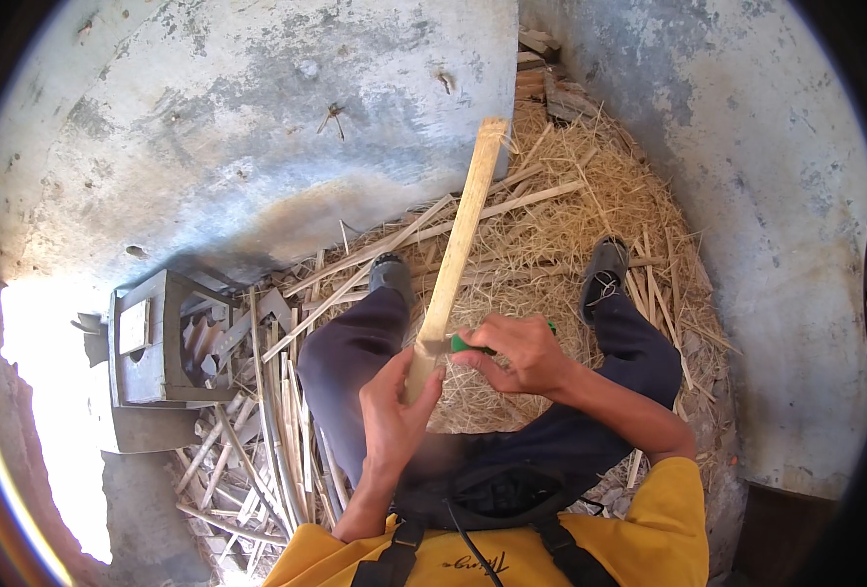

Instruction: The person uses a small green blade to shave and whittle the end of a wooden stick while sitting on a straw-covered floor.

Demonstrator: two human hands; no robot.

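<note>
A long, pale bamboo strip [461, 240] slants up and away from between my knees. My left hand [394, 411] is closed around its near end, with the thumb along the right side. In my right hand [523, 356] is a green-handled knife [467, 344], gripped with curled fingers. Its short greyish blade lies against the bamboo just beyond my left fingers; the blade's exact edge is hard to make out. The strip's far end looks frayed, with thin fibres sticking out.
Straw-like shavings [590, 186] cover the ground ahead and to the right. Bamboo strips [287, 430] are piled at my left, beside a grey wooden box [164, 342]. Weathered walls stand at left [257, 127] and right [746, 196]. My shoes [604, 279] rest among the shavings.
</note>
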